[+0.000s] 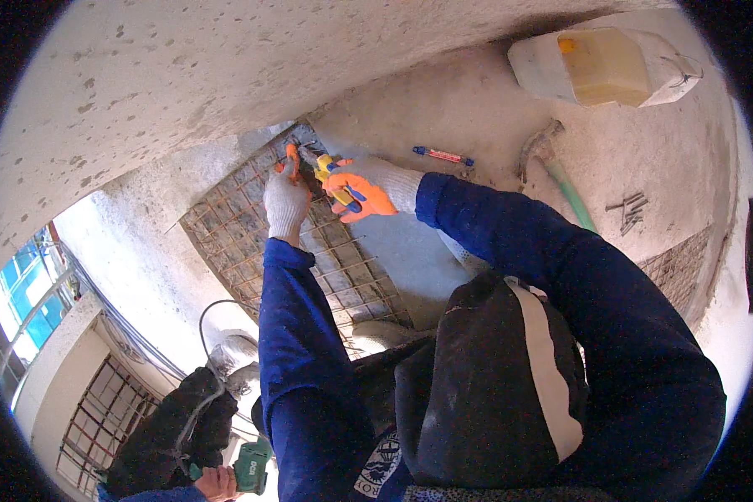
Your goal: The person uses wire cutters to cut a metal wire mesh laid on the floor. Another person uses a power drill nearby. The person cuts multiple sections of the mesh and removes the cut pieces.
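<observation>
My left hand (287, 205), in a white knitted glove with orange coating, is at the far corner of a rusty metal mesh (243, 217) set in a rectangular opening in the concrete. Its fingers are bent close together against the mesh, and what lies between them is hidden. Just right of it, my right hand (378, 186), gloved alike, is closed round the yellow and blue handles of a pair of pliers (324, 166). The pliers' jaws point toward the left fingertips at the mesh corner. Both dark blue sleeves reach up from below.
To the right lie a red and blue marker (443, 156), a green-handled hammer (571, 194) and several short metal rods (630, 209). A cut-open plastic canister (598, 67) lies beyond. At lower left, another person's hand (217, 484) holds a green power tool (253, 465) near a cable (202, 326).
</observation>
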Demonstrator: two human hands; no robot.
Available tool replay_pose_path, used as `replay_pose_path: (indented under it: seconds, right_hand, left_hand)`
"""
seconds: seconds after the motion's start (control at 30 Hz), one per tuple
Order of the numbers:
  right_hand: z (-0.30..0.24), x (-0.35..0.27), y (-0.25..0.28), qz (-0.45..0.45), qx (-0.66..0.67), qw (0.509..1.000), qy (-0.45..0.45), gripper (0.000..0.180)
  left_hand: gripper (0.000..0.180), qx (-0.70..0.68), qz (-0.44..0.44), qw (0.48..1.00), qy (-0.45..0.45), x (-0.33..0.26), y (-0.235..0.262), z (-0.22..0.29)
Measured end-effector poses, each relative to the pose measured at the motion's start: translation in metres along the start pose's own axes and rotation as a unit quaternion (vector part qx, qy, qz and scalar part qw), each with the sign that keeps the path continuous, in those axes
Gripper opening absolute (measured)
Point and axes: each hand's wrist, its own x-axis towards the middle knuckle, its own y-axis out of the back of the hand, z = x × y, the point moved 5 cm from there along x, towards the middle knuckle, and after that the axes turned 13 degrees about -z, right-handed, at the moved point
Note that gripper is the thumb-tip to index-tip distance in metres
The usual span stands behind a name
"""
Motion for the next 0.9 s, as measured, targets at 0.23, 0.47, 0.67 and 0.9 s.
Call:
replay_pose_path:
  seconds: [0.23, 0.47, 0.67, 0.9]
  right_hand:
    - [-0.008, 0.003, 0.016, -0.052, -0.072, 0.996, -0.029, 0.063]
    - [-0.027, -0.003, 0.011, -0.075, -0.148, 0.986, -0.033, 0.076]
    - [-0.045, -0.009, 0.002, -0.066, -0.239, 0.968, -0.036, 0.079]
    - [-0.044, -0.001, 0.008, -0.08, -0.212, 0.974, -0.021, 0.066]
  left_hand:
    - [0.055, -0.101, 0.086, 0.99, -0.052, -0.01, 0.0, 0.004]
    - [0.048, -0.111, 0.126, 0.983, -0.07, -0.015, 0.005, 0.013]
    - [0.015, -0.204, 0.099, 0.973, -0.046, -0.004, -0.005, 0.0]
    - [0.017, -0.495, 0.036, 0.868, -0.031, 0.013, -0.028, -0.025]
